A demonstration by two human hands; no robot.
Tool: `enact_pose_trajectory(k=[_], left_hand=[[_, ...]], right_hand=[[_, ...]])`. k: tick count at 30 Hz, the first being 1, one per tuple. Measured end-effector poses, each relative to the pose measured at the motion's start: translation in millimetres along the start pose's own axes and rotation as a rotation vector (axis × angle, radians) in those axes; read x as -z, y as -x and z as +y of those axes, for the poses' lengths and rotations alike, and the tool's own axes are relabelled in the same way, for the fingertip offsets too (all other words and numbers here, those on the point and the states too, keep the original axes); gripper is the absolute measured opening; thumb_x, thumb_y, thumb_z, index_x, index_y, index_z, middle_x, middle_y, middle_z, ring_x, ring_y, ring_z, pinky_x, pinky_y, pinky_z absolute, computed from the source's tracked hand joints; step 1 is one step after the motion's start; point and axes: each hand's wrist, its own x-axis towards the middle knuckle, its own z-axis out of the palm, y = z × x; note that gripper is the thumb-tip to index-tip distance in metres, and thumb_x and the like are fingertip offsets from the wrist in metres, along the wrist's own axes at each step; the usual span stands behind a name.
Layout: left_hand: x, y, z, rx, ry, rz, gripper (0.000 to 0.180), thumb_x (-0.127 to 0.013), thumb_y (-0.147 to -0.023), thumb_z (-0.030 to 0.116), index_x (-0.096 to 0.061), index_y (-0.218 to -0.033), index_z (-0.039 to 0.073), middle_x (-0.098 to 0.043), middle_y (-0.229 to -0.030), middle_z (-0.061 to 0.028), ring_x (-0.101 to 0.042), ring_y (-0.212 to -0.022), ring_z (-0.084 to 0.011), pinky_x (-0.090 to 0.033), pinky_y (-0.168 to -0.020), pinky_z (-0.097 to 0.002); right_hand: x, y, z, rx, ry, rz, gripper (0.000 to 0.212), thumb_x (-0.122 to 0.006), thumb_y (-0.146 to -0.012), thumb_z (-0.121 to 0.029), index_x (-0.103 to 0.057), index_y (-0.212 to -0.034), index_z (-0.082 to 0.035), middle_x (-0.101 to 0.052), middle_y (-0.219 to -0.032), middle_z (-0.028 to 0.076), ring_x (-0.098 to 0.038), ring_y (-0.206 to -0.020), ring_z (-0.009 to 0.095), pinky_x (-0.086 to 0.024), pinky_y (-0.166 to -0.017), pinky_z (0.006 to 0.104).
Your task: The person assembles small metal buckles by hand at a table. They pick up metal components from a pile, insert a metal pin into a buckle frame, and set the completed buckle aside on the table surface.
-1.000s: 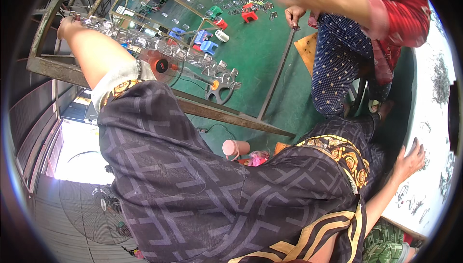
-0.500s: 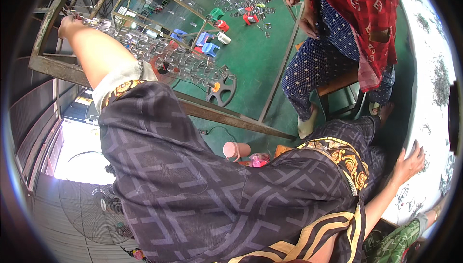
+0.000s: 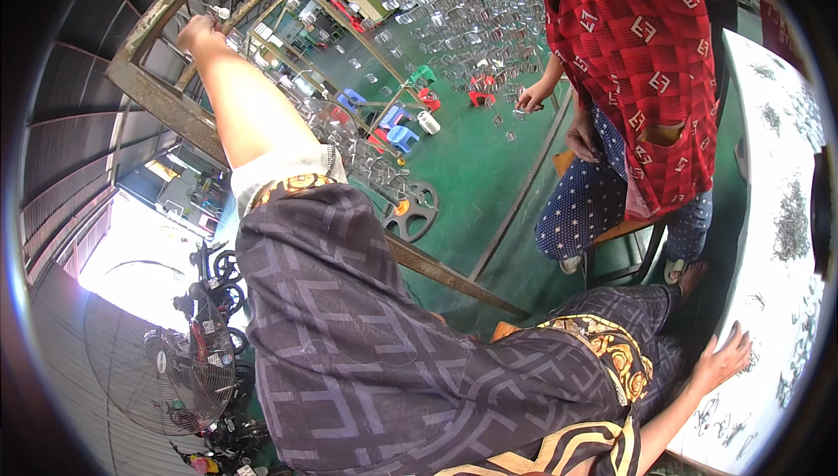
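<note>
Up at the left, where a worn metal frame (image 3: 166, 112) slants across the view, the left hand (image 3: 200, 33) reaches to the far end of its arm's length; its fingers look curled near the frame's bars, but they are too small and turned away to tell whether they clasp anything. At the other side — low on the right — the right hand (image 3: 726, 361) rests palm down on the white table (image 3: 752, 175); its fingers lie apart, with small dark pieces (image 3: 793, 227) scattered close about it, and whether one is under the palm cannot be seen.

Rows of clear, shiny pieces (image 3: 489, 31) hang beyond the frame, the nearer ones close past the left forearm; the dark pieces lie on the tabletop, some in thick clusters, some strewn singly near the hand. Judged from this alone, the work looks partway along — a great many clear pieces are already hung, while plenty of dark ones lie loose; whether the two kinds belong together, and how many remain, the view does not show.

Across from the wearer stands a co-worker in a red shirt (image 3: 624, 92), whose hand (image 3: 537, 96) is near a few hanging pieces; a blue stool (image 3: 402, 138) stands farther off on the green floor (image 3: 467, 157).
</note>
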Motion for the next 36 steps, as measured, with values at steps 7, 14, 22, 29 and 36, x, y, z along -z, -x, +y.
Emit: enact_pose_trajectory(k=[7,14,22,29,36], left_hand=[[1,6,2,0.073,-0.152,0.05,0.026,-0.057,-0.08,-0.005,-0.043,-0.102,-0.008,-0.058,-0.081,-0.0187,-0.058,-0.058,-0.0224,-0.047,-0.046,-0.0355],[-14,-161,-17,-0.017,-0.294,0.031,0.069,-0.072,-0.077,0.008,-0.019,-0.119,-0.009,-0.057,-0.094,-0.0214,-0.062,-0.071,-0.0255,-0.059,-0.066,-0.0416],[9,-105,10,0.015,-0.488,0.138,0.071,-0.084,-0.069,0.016,-0.033,-0.11,-0.013,-0.062,-0.101,-0.0206,-0.066,-0.084,-0.0255,-0.056,-0.064,-0.0362],[-6,-104,1,-0.081,-0.894,0.096,0.024,-0.06,-0.085,0.041,-0.063,-0.088,0.017,-0.066,-0.092,0.0055,-0.06,-0.084,-0.0034,-0.045,-0.072,-0.0241],[2,-29,-1,-0.137,-0.285,0.188,0.023,-0.065,-0.082,0.028,-0.056,-0.095,0.011,-0.062,-0.096,0.0013,-0.057,-0.088,-0.0091,-0.044,-0.077,-0.0269]], right_hand=[[-3,1,1,0.005,0.02,0.021,0.055,-0.068,-0.079,-0.015,-0.049,-0.13,-0.015,-0.046,-0.134,0.017,-0.038,-0.127,0.034,-0.027,-0.107,0.0467],[-4,-2,3,0.037,0.003,0.027,0.053,-0.069,-0.079,-0.017,-0.052,-0.129,-0.016,-0.048,-0.131,0.016,-0.042,-0.123,0.034,-0.03,-0.105,0.0463],[-2,-3,2,0.07,0.01,0.044,0.053,-0.069,-0.079,-0.018,-0.052,-0.129,-0.017,-0.049,-0.131,0.016,-0.043,-0.122,0.033,-0.031,-0.104,0.0456],[0,-3,3,0.066,0.026,0.038,0.052,-0.069,-0.078,-0.018,-0.053,-0.127,-0.016,-0.049,-0.13,0.017,-0.044,-0.122,0.034,-0.03,-0.104,0.0461],[-1,-3,5,0.076,0.031,0.052,0.051,-0.07,-0.078,-0.019,-0.054,-0.127,-0.016,-0.051,-0.127,0.017,-0.045,-0.12,0.034,-0.031,-0.103,0.0467]])
